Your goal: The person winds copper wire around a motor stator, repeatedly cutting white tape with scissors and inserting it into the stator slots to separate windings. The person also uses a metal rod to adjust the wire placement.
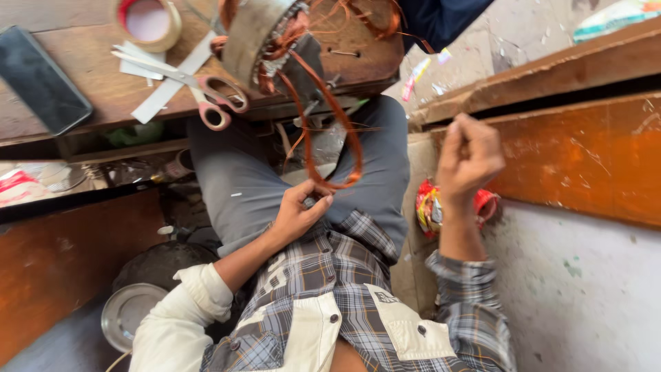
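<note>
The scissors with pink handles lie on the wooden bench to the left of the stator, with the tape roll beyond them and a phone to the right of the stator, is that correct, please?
Not quite: the head view shows the phone at the bench's far left, left of the scissors and stator, not right. The tape roll beyond the scissors is correct.

Wood bench (82, 76) — phone (41, 79), tape (146, 22), scissors (200, 93)

A: The tape roll (146, 22) and the motor stator (258, 38) are cut off at the frame's top edge.

B: What the raised right hand (468, 155) pinches is too small to tell.
</note>
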